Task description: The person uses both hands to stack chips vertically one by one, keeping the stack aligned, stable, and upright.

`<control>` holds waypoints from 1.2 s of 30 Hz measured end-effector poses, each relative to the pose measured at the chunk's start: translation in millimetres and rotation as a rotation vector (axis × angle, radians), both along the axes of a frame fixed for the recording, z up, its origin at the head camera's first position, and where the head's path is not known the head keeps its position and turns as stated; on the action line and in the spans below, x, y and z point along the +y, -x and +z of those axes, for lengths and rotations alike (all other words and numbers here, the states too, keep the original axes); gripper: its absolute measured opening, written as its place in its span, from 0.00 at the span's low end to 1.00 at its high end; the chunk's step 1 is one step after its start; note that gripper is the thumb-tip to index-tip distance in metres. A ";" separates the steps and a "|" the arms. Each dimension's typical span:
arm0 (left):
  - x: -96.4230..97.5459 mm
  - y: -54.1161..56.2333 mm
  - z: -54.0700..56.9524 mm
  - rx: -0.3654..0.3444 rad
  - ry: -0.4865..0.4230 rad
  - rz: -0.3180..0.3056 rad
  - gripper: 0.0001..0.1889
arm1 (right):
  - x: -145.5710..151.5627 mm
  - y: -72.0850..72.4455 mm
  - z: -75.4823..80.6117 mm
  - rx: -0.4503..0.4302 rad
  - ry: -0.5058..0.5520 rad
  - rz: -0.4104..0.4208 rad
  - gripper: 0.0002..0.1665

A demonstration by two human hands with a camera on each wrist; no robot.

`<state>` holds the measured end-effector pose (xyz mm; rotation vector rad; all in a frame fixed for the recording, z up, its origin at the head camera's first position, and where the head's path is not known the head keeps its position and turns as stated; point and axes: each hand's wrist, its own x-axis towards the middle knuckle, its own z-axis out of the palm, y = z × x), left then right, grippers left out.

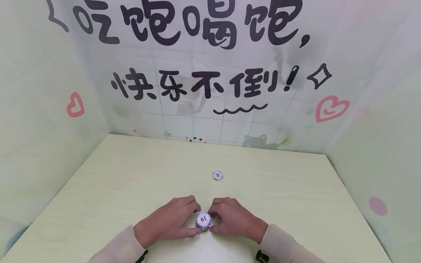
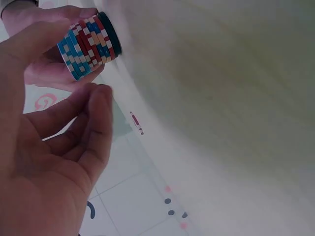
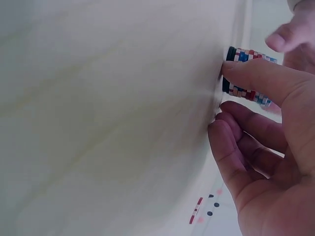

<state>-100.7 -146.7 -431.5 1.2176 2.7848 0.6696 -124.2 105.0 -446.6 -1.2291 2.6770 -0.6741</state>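
A stack of poker chips (image 1: 203, 219) stands upright on the table between my two hands, its top chip printed with 10. Blue, red and white edge bands show along its side in the left wrist view, above a dark green bottom (image 2: 109, 33). My left hand (image 1: 172, 219) curves loosely beside it; the thumb overlaps the upper chips and a gap shows before the bent fingers. On the other side, my right hand (image 1: 235, 219) has its thumb (image 3: 241, 71) against the base of the stack, with bent fingertips at its far side.
A single white chip with dark edge marks (image 1: 217, 175) lies flat on the table (image 1: 148, 164) beyond the hands. Printed curtain-like walls (image 1: 210, 124) enclose the table at the back and both sides.
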 end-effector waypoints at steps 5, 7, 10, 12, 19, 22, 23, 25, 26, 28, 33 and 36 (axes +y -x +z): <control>-4.9 -8.0 -5.0 0.010 0.046 0.031 0.18 | 6.5 11.0 7.1 0.015 0.005 -0.020 0.14; -4.7 -10.4 -6.8 0.023 0.050 0.035 0.17 | 8.9 19.2 9.0 0.020 0.000 -0.049 0.14; -3.0 -13.3 -8.8 0.037 0.045 0.040 0.17 | 12.5 34.0 11.2 0.037 -0.025 -0.099 0.14; -1.3 -14.7 -9.5 0.035 0.042 0.045 0.18 | 15.0 44.7 11.3 0.054 -0.044 -0.134 0.14; 4.4 -17.9 -12.0 0.011 0.063 0.078 0.21 | 20.7 80.2 10.5 0.076 -0.081 -0.259 0.19; 6.2 -19.0 -13.3 0.001 0.075 0.090 0.23 | 19.7 90.7 9.5 0.062 -0.095 -0.307 0.22; 6.4 -19.5 -13.7 0.002 0.078 0.093 0.23 | 19.0 93.8 8.7 0.060 -0.101 -0.317 0.23; 6.7 -20.6 -13.6 0.007 0.081 0.096 0.23 | 17.3 98.7 7.4 0.050 -0.112 -0.331 0.25; 6.6 -21.0 -13.6 0.009 0.084 0.099 0.23 | 16.3 100.7 6.6 0.048 -0.116 -0.335 0.26; 6.2 -21.8 -13.4 0.011 0.085 0.105 0.24 | 13.9 103.7 5.8 0.043 -0.122 -0.338 0.27; 5.1 -22.4 -12.8 0.003 0.091 0.118 0.25 | 7.3 108.7 4.3 0.022 -0.127 -0.355 0.30; 4.1 -22.7 -12.6 0.009 0.092 0.122 0.25 | 4.0 111.2 3.4 0.016 -0.124 -0.370 0.27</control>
